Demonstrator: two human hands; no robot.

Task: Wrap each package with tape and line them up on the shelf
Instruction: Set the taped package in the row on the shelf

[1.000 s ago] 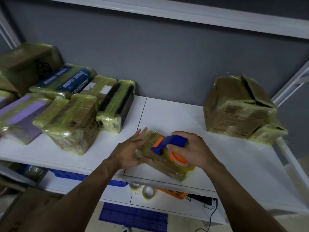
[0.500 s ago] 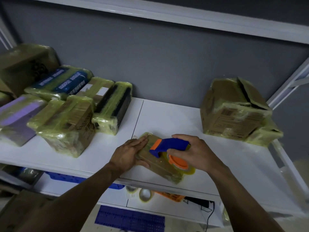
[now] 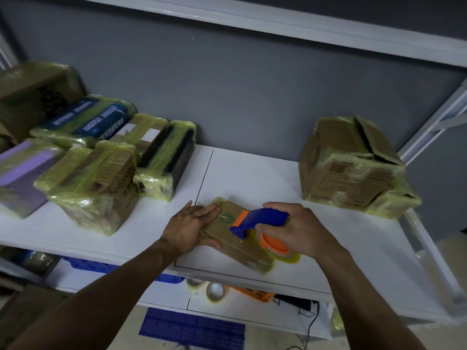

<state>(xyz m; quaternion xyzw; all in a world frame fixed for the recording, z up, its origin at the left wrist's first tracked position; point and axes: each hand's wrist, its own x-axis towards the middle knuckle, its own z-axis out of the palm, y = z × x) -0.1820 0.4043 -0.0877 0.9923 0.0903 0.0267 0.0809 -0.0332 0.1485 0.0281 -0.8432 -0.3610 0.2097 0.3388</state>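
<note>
- Left hand (image 3: 188, 228) flat on the package (image 3: 236, 246), fingers straight, thumb along its near side; pressing, not gripping.
- Right hand (image 3: 298, 231) clenched round the blue dispenser (image 3: 260, 218); its orange roll (image 3: 275, 245) sits at the package's right end.
- Package lies diagonally at the shelf (image 3: 252, 178) front edge, mid-span, near corner about at the lip.
- Left: wrapped stack (image 3: 101, 183), packed tight, near the left hand but apart from it.
- Right rear: taped box (image 3: 348, 168), top flap sticking up, contents not visible. Small parcel (image 3: 394, 200) against its right side.
- Lower shelf (image 3: 252, 317): two spare rolls (image 3: 214, 291) between a blue crate (image 3: 101, 267) and an orange crate (image 3: 255, 294); crate contents hidden by the upper shelf.
</note>
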